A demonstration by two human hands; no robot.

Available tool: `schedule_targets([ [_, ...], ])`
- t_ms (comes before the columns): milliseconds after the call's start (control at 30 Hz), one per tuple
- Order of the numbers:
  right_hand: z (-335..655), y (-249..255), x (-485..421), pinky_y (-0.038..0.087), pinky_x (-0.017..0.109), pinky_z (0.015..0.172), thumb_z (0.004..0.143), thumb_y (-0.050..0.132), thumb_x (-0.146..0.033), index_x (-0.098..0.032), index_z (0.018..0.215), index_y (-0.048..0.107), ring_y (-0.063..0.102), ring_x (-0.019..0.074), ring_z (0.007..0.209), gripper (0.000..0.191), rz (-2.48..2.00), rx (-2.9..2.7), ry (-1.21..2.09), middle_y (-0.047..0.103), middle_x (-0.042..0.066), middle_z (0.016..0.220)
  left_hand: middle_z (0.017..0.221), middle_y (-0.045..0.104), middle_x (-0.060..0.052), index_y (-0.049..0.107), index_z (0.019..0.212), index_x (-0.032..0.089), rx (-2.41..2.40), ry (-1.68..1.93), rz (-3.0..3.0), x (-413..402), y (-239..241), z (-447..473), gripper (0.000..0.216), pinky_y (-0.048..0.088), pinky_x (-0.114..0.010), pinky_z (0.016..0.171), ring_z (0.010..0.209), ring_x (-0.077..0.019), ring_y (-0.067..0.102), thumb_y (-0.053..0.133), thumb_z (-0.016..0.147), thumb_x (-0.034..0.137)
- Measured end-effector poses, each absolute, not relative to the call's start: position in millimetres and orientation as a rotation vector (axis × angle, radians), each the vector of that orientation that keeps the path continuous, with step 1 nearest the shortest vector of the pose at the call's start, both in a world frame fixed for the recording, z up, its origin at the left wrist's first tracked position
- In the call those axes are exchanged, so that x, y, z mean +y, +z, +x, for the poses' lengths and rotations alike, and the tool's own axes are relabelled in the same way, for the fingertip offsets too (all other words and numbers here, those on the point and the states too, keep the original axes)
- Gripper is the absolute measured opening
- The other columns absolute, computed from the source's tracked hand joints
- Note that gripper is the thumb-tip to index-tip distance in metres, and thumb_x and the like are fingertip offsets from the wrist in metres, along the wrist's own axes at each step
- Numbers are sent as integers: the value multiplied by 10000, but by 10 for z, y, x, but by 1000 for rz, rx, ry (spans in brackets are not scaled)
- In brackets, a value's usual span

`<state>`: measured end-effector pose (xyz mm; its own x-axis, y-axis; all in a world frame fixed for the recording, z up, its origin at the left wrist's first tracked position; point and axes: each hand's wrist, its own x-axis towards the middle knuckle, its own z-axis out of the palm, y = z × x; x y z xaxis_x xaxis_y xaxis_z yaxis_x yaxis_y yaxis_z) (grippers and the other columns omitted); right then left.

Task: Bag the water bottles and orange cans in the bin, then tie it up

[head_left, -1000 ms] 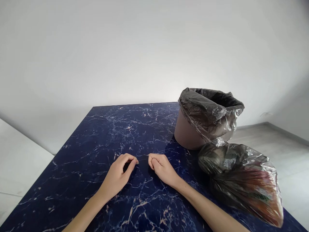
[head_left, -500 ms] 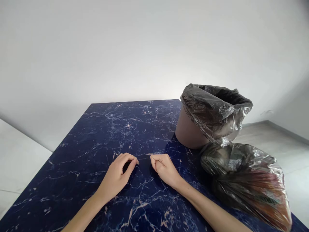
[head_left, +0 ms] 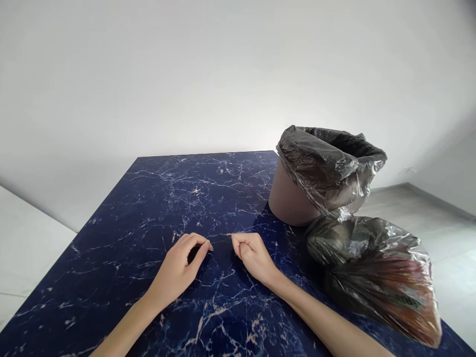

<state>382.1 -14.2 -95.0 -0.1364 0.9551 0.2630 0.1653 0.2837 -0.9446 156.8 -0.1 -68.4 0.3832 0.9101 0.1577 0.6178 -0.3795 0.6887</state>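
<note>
My left hand (head_left: 177,270) rests on the dark blue marble table (head_left: 148,208), its fingers curled loosely with nothing visible in them. A short way to its right, my right hand (head_left: 253,255) lies on the table with the fingers curled under into a loose fist, also with nothing visible inside. The two hands are a few centimetres apart and do not touch. A brown bin (head_left: 290,201) lined with a black plastic bag (head_left: 327,166) stands to the right, beyond my right hand.
A filled, closed dark plastic bag (head_left: 375,277) lies on the table's right edge, in front of the bin and next to my right forearm. A white wall rises behind the table. Pale floor shows at the left and right.
Both hands have stayed in place on the table. Only the view has shifted slightly.
</note>
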Motion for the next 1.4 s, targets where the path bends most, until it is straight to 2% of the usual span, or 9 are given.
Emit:
schedule_targets([
  [267, 3829, -939, -159, 261, 298, 573, 705, 381, -177, -252, 549, 383, 366, 142, 551, 173, -1028, -1527, 1005, 391, -30, 542, 1073, 784, -30, 764, 994, 310, 1305, 716, 2119, -3, -676, 1571, 460, 545, -412, 988, 1054, -277, 702, 446, 1087, 630],
  [1167, 3825, -939, -145, 249, 299, 561, 702, 382, -169, -248, 542, 385, 359, 135, 528, 178, -1038, -1537, 964, 393, -37, 519, 1083, 779, -24, 757, 995, 307, 1291, 694, 2131, 10, -684, 1559, 450, 528, -406, 991, 1068, -278, 700, 457, 1082, 630],
  [1300, 3826, -957, -130, 263, 289, 552, 695, 385, -140, -246, 535, 416, 389, 133, 523, 194, -1036, -1518, 954, 420, -39, 516, 1099, 774, -21, 755, 1007, 306, 1292, 679, 2129, 7, -686, 1550, 447, 520, -405, 1000, 1080, -271, 700, 453, 1088, 626],
  [1400, 3827, -957, -126, 309, 271, 556, 701, 384, -109, -239, 538, 496, 440, 133, 530, 237, -1013, -1500, 960, 483, -33, 527, 1114, 773, -18, 755, 1023, 308, 1298, 653, 2132, 5, -673, 1554, 448, 516, -409, 1004, 1092, -270, 697, 445, 1091, 624],
])
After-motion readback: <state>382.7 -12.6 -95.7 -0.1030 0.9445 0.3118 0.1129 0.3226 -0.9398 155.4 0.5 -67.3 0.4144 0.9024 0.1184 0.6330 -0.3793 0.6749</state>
